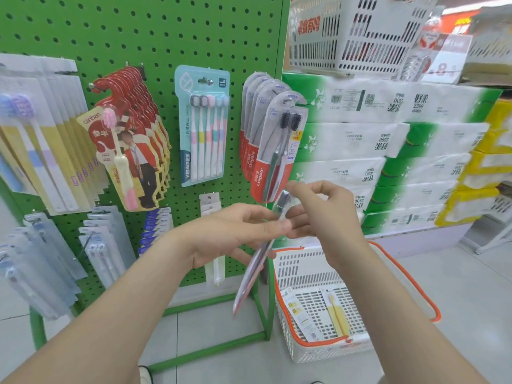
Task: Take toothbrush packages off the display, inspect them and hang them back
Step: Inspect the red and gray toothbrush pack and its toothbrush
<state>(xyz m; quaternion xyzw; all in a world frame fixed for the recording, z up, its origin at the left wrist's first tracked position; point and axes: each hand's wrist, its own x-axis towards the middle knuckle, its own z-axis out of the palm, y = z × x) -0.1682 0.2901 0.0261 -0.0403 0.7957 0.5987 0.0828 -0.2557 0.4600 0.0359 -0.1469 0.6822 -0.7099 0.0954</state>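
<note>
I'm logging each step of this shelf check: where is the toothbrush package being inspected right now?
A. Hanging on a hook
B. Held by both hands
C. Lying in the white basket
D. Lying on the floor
B: the left hand grips the toothbrush package at its middle and the right hand holds its upper end, in front of the green pegboard.

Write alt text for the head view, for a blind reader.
The left hand and right hand hold a toothbrush package edge-on before a green pegboard hung with toothbrush packs, just below red Colgate packs. A white basket on the floor at right holds yellow toothbrush packs.
</note>
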